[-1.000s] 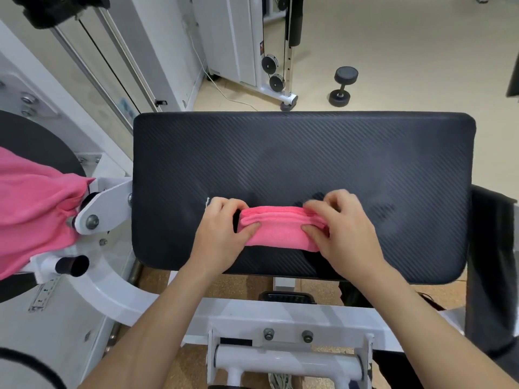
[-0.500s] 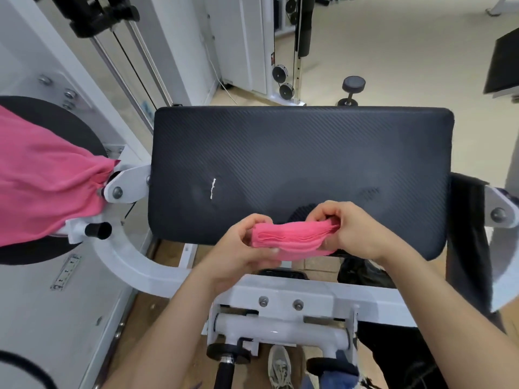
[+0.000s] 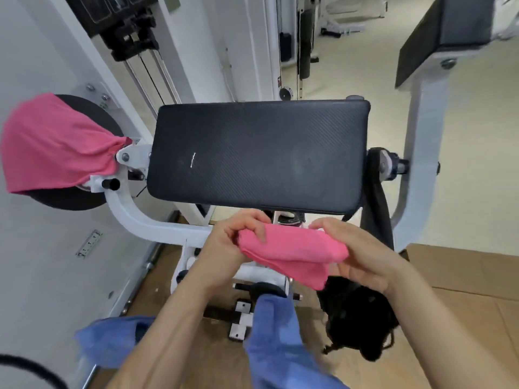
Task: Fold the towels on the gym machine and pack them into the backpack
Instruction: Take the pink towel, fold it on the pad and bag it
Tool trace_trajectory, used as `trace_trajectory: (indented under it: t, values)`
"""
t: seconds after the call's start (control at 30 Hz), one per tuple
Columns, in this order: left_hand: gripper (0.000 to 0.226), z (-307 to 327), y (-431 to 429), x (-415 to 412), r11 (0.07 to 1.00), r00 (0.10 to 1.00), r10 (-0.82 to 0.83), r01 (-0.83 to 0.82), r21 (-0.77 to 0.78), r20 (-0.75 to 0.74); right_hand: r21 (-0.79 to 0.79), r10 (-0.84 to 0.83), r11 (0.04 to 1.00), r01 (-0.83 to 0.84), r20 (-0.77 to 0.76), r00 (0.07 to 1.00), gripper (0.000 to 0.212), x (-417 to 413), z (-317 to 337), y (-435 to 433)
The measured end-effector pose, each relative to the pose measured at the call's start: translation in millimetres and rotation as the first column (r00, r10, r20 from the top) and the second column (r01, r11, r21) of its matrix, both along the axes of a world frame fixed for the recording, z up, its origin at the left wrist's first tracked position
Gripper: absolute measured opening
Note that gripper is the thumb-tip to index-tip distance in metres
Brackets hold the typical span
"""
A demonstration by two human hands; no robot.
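Gripping the left end of the folded pink towel (image 3: 292, 252), the left hand (image 3: 227, 242) curls over it while the right hand (image 3: 362, 256) clasps the right end, nearer than the black pad (image 3: 258, 155), above the dark backpack (image 3: 356, 318).

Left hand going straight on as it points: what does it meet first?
Likely the near edge of the black pad, just beyond the left hand gripping the pink towel; depth unclear.
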State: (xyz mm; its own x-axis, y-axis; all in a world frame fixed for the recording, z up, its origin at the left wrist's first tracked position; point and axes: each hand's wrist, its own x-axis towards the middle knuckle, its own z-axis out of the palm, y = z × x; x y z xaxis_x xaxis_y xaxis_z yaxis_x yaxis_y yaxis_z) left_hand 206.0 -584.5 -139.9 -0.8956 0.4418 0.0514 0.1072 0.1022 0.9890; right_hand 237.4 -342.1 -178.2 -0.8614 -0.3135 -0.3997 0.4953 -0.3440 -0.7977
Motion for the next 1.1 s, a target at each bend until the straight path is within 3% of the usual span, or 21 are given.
trace_trajectory:
  t: [0.17, 0.27, 0.37, 0.43, 0.5, 0.57, 0.67, 0.87, 1.0, 1.1]
  values:
    - [0.066, 1.3, 28.4, 64.8, 0.999, 0.999, 0.036, -0.036, -0.014, -0.022, -0.093, 0.265, 0.962, -0.258, 0.067, 0.962, 0.061, 76.7, 8.2, 17.4]
    - [0.072, -5.4, 36.8, 91.5, 0.993, 0.992, 0.109, -0.111, -0.036, -0.062, -0.049, 0.195, 0.98, -0.192, 0.063, 0.979, 0.044, 107.5, 16.9, 19.5]
    - [0.058, -16.9, 36.8, 122.9, 0.991, 0.976, 0.087, -0.105, 0.08, 0.2, 0.055, 0.062, 0.996, -0.064, 0.029, 0.998, 0.044, 132.2, 13.2, 19.0]
    - [0.04, -24.6, 31.2, 144.4, 0.957, 0.886, -0.081, -0.059, 0.285, 0.456, 0.14, 0.009, 0.99, -0.01, 0.009, 1.0, 0.044, 149.4, 7.3, 19.1]
    - [0.027, -33.9, 27.7, 164.3, 0.9, 0.786, -0.192, -0.098, 0.424, 0.588, 0.265, -0.003, 0.964, 0.012, -0.033, 0.999, 0.046, 166.6, -1.0, 19.0]
    - [0.02, -47.1, 30.3, 182.0, 0.948, 0.785, -0.086, -0.125, 0.293, 0.613, 0.344, -0.006, 0.939, 0.03, -0.071, 0.997, 0.042, 184.2, -5.6, 15.5]
    - [0.038, -63.6, 41.5, 203.1, 0.99, 0.846, 0.117, -0.139, 0.004, 0.521, 0.522, 0.031, 0.852, 0.041, -0.128, 0.991, 0.04, 200.6, -7.4, 14.2]
    - [0.064, -95.1, 67.6, 223.3, 0.929, 0.752, 0.255, -0.365, 0.062, 0.608, 0.601, 0.205, 0.789, -0.127, -0.062, 0.977, 0.064, 206.0, -10.2, 35.7]
    - [0.07, -92.4, 98.8, 216.0, 0.897, 0.726, 0.303, -0.435, 0.072, 0.617, 0.648, 0.368, 0.725, -0.234, -0.077, 0.927, 0.055, 177.8, -8.9, 64.6]
    - [0.06, -102.7, 129.3, 204.1, 0.881, 0.731, 0.403, -0.473, -0.018, 0.551, 0.712, 0.491, 0.641, -0.288, -0.091, 0.866, 0.049, 143.1, -15.5, 96.6]
